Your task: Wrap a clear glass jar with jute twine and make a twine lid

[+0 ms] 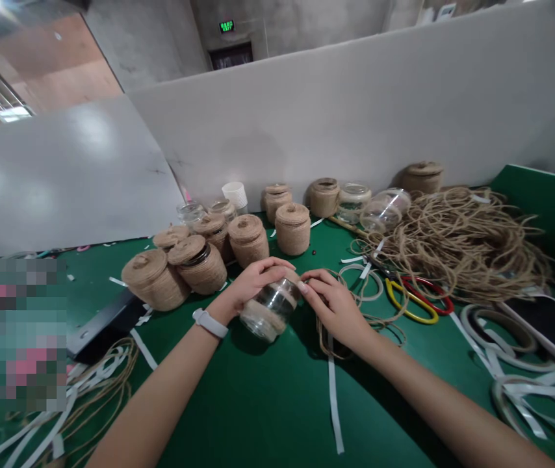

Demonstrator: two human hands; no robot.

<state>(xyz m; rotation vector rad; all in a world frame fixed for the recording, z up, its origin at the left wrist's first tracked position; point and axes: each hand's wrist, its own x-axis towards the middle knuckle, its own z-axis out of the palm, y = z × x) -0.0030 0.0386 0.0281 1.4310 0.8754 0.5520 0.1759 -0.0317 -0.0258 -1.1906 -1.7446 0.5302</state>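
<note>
My left hand (pixel 251 284), with a pale watch band on its wrist, is wrapped over a glass jar (pixel 277 307). The jar lies tilted above the green table, with beige bands around it and some twine at its far end. Close to that end, my right hand (pixel 335 304) has its thumb and forefinger pinched together on jute twine (pixel 321 333). Loops of this twine hang below the right hand and trail off to the right. A white tape strip (pixel 335 403) lies on the table beneath. The fingertips of the left hand are partly hidden behind the jar.
Several twine-wrapped jars (pixel 249 239) stand at the back left. Bare glass jars (pixel 354 203) and a large heap of twine (pixel 467 244) are at the back right. Scissors (pixel 416 300) with red and yellow handles, tape rolls (pixel 502 328) and a phone-like dark slab (pixel 550 328) lie right.
</note>
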